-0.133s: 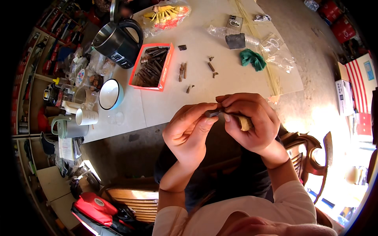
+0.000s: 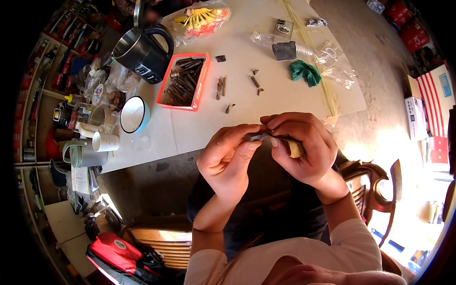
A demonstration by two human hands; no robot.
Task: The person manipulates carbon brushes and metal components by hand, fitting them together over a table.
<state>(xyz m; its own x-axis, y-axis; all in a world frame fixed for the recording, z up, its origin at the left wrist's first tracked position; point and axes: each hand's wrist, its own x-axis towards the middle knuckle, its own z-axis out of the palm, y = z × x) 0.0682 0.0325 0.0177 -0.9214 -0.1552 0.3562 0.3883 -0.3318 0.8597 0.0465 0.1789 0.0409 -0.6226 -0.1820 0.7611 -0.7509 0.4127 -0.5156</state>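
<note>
One small, dark brown piece (image 2: 255, 137)

At the near edge of the table (image 2: 190, 130): small dark piece (image 2: 255, 137) pinched in left hand (image 2: 228, 159), against fingertips of right hand (image 2: 308, 147); tan piece (image 2: 296, 149) in right hand. Towards the left edge: orange box (image 2: 199, 80) of dark sticks (image 2: 183, 86), black kettle (image 2: 156, 53), pale-blue cup (image 2: 134, 114). Towards the right edge: crumpled green cloth (image 2: 305, 72).

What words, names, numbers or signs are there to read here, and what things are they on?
I can't read any out clearly, but some things have marks:
White mug: dark writing, too small.
Kettle: pale marks, too small.
Red bag: pale badge, too blurred.
White box: dark marks, too small.
Held dark piece: no writing shows.
</note>
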